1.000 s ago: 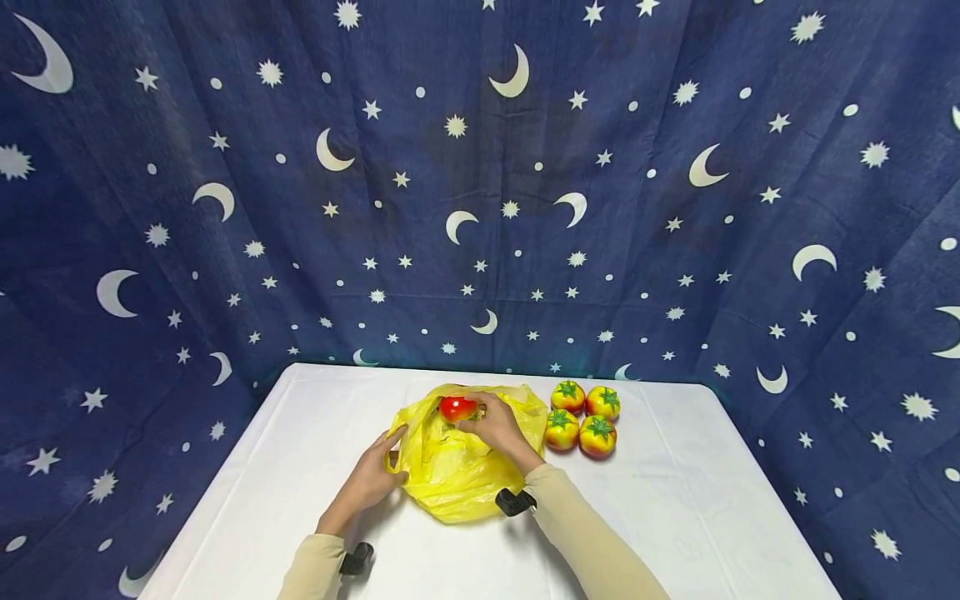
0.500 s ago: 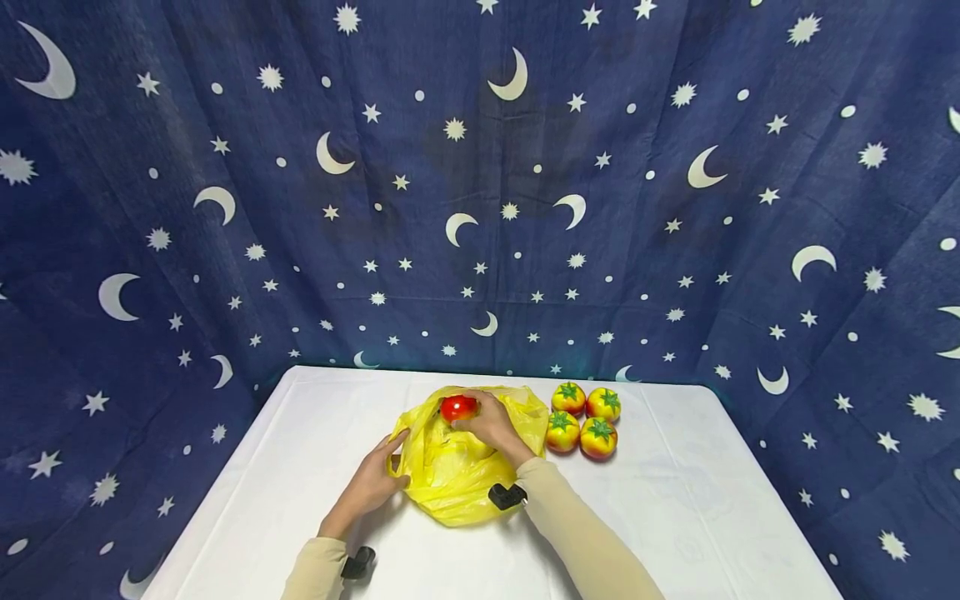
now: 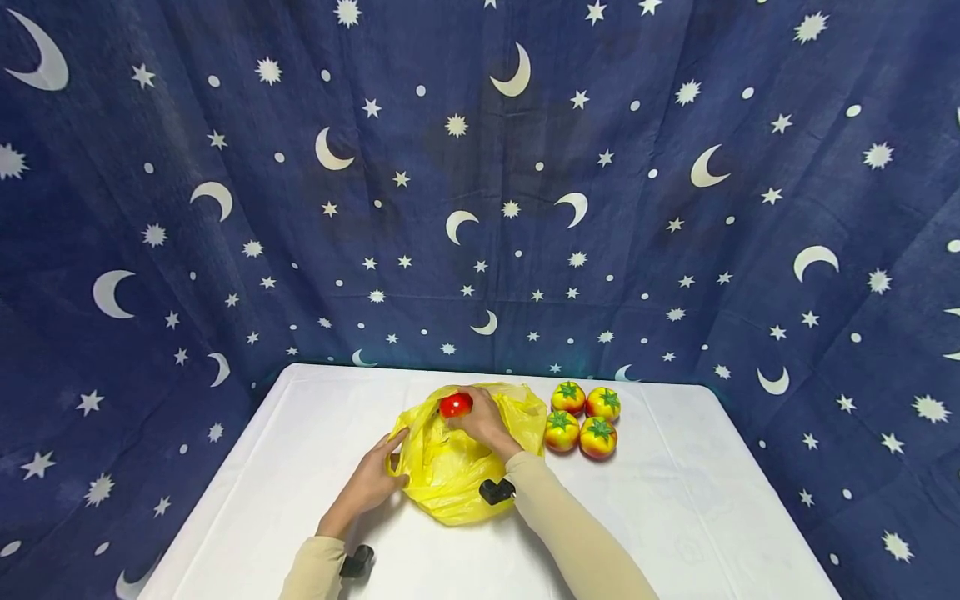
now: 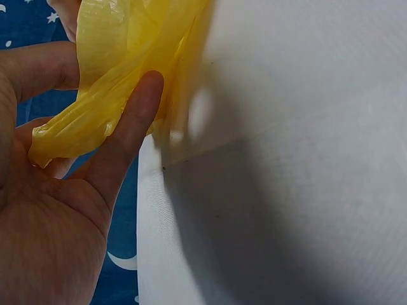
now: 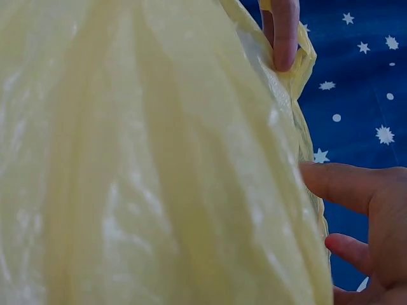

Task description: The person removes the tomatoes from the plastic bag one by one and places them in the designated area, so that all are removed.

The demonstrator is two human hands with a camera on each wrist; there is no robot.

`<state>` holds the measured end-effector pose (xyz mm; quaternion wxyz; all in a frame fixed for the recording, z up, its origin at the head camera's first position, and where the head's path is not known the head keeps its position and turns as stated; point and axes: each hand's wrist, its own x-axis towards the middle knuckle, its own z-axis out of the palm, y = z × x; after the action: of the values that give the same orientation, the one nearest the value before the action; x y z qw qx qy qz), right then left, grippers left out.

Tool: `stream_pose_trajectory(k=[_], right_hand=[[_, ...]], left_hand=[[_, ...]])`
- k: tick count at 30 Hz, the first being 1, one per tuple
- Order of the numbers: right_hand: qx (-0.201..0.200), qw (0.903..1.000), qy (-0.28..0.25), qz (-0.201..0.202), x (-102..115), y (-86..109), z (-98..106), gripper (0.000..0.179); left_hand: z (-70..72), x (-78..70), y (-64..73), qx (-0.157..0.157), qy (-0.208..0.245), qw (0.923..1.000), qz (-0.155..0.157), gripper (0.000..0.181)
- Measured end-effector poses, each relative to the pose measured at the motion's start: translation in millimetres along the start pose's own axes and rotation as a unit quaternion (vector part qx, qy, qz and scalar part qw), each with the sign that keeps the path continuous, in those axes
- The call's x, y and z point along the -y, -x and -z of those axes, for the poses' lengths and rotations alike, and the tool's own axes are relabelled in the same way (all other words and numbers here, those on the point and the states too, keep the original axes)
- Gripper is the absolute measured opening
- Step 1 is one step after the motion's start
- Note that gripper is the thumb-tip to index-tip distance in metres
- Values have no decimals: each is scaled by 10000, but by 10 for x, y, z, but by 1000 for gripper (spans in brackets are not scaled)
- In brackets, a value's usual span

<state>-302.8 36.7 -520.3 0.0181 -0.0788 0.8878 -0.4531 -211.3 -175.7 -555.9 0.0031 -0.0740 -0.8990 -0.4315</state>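
Note:
A yellow plastic bag (image 3: 457,483) lies on the table with its mouth spread. My left hand (image 3: 372,475) grips the bag's left edge; in the left wrist view, the hand (image 4: 57,216) has a fold of the plastic between thumb and fingers. Over the bag's mouth my right hand (image 3: 480,421) holds a glossy red tomato (image 3: 455,406), its fingers on the right side of it. In the right wrist view, the bag (image 5: 159,159) fills most of the picture and hides the tomato; part of my right hand (image 5: 381,222) shows at the right.
Several yellow-and-red tomatoes with green star-shaped tops, one of them the nearest tomato (image 3: 597,439), stand close together right of the bag. A white cloth covers the table (image 3: 697,500). Behind it hangs a dark blue curtain (image 3: 420,250) with moons and stars.
My right hand and forearm have shifted slightly left, and the tomato's red end stays over the bag's mouth. The left hand keeps its hold on the bag's edge.

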Motion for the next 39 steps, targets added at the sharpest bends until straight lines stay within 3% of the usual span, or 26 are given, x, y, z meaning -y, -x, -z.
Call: stream_pose_trajectory(k=[17,39], right_hand=[[-170,9992,50,-358,-14,-74,-114,63],[-115,9989,248,-383,-103,-61,-115,58]], left_hand=[[-3,4,-20,58,139,9998,138,84],[-17,-1,-38,9,120,9998,176,83]])
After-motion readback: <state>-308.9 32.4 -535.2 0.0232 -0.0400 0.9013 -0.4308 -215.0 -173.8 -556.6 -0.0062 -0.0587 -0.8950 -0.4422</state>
